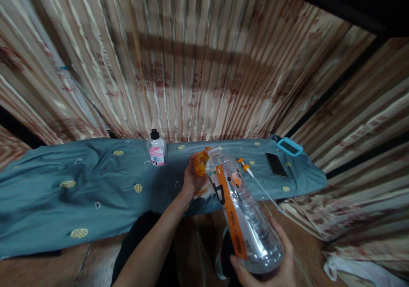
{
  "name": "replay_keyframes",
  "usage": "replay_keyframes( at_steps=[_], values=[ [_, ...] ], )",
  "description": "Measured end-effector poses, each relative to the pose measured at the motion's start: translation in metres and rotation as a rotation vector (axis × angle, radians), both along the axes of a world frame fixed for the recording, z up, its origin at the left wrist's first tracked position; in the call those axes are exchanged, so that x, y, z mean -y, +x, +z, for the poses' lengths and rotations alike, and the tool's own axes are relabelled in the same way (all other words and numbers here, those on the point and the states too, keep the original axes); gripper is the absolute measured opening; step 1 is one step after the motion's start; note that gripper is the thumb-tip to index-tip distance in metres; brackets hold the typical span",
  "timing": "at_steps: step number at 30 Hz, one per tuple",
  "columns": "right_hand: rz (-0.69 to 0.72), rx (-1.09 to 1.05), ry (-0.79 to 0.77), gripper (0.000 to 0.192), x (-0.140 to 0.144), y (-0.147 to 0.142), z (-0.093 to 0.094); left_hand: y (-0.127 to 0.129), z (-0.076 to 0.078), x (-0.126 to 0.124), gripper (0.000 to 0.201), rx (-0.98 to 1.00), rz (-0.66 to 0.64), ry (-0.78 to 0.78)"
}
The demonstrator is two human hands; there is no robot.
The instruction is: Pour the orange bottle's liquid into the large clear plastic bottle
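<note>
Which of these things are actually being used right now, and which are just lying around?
In use:
- clear plastic bottle, tilted, its base held in the right hand
- orange cap at the bottle's neck, gripped by the left hand

Lying about on the blue cloth:
- small bottle with a pink label
- orange-tipped tube
- dark phone
- blue-framed device

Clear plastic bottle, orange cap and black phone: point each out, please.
clear plastic bottle (246, 218), head view, on its clear side wall.
orange cap (201, 162), head view, on the cap's side.
black phone (276, 164), head view, middle of its screen.
</note>
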State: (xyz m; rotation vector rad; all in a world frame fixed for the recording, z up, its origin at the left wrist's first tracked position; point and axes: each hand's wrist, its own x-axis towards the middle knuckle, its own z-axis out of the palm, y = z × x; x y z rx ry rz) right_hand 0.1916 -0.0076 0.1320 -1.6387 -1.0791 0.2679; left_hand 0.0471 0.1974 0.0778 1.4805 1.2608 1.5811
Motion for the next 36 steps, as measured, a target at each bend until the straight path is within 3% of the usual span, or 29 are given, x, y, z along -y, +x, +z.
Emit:
replay_keyframes(
  at_steps=[10,24,36],
  values=[
    [-0.013,0.048,-0.041,0.100,0.001,0.000,0.003,0.000,0.005,0.002,0.059,0.012,0.008,0.004],
    [0.008,0.048,-0.012,0.100,0.000,0.004,-0.006,0.001,-0.005,-0.003,0.061,0.042,-0.009,0.019],
    [0.009,0.045,-0.035,0.103,-0.001,0.002,0.000,0.000,-0.008,-0.003,0.060,0.009,0.011,0.023]
  ],
)
